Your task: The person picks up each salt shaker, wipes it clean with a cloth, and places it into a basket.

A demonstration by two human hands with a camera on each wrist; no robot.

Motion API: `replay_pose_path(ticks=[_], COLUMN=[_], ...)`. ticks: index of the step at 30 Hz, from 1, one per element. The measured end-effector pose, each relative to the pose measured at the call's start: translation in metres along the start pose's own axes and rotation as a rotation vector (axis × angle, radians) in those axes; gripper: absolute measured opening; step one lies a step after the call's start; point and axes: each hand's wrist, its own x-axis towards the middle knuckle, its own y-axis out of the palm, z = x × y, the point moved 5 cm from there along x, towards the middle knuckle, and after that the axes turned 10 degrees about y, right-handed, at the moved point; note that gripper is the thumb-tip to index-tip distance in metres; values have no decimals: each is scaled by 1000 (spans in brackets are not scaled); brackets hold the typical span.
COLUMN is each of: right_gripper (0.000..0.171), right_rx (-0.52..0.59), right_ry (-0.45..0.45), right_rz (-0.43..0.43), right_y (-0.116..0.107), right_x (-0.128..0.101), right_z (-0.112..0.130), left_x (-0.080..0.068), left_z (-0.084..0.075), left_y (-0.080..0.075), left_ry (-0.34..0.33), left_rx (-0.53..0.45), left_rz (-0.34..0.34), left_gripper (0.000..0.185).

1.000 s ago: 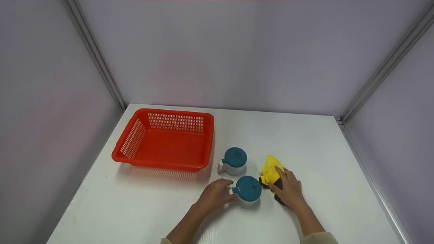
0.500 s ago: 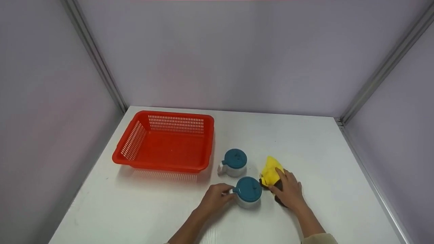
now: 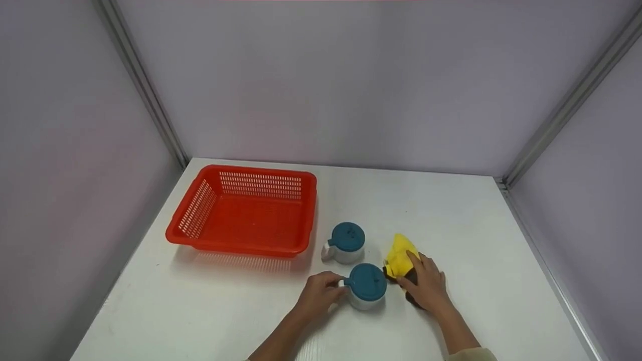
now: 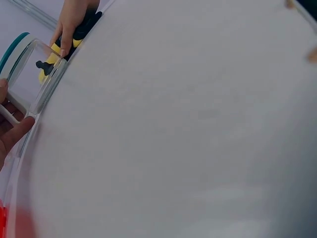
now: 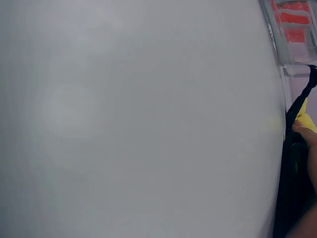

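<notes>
My left hand (image 3: 319, 292) pinches the white handle of the nearer clear jar (image 3: 364, 302), which has a round teal lid. In the left wrist view, the jar (image 4: 37, 74) stands upright on the table, fingers and thumb at its handle. My right hand (image 3: 429, 283) grips a soft-looking yellow-and-black thing (image 3: 399, 258) lying to the right of the jars; its exact kind is unclear. The right wrist view shows a black strap (image 5: 300, 101) on it. A second teal-lidded jar (image 3: 347, 243) stands just behind the first, with no hand on it.
A red plastic basket (image 3: 251, 248) with slotted walls sits at the left rear of the white table (image 3: 210, 311). Grey-white panels (image 3: 321, 85) enclose the table at the back and sides.
My left hand's fingers and thumb, spread around the nearer jar's handle a second ago, have come together on it. The right hand, both jars and the yellow-and-black thing stay in place.
</notes>
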Motion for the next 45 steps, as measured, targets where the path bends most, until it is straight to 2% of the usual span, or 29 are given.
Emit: replay_pose_path(ticks=[9, 15, 19, 24, 26, 30, 34, 39, 45], right_gripper=[73, 76, 75, 74, 74, 71, 68, 65, 64], right_rx=[0, -3, -16, -44, -48, -19, 10, 7, 40], right_ry=[-2, -9, -14, -37, -40, -29, -5, -3, -4], right_rz=[-7, -4, -25, -75, -81, -61, -57, -90, -104], right_y=[-2, -4, -4, -7, -7, -6, -7, -8, -6], right_x=[-5, -6, -7, -9, -10, -12, -13, -14, -15], right_z=[3, 6, 9, 12, 13, 14, 14, 13, 14], left_x=[-2, -1, 0, 4, 5, 8, 14, 21, 24], left_z=[-4, -10, -17, -32, -36, -42, -52, -62, -64], left_y=[-2, -8, -15, -19, -21, -26, -29, -30, -31], left_ry=[54, 101, 169, 316, 341, 342, 380, 392, 387], left_rx=[24, 38, 35, 11, 8, 9, 25, 29, -5], left_rz=[-7, -40, -69, -97, -104, -127, -136, -139, -149], left_gripper=[16, 17, 17, 16, 15, 14, 15, 16, 18])
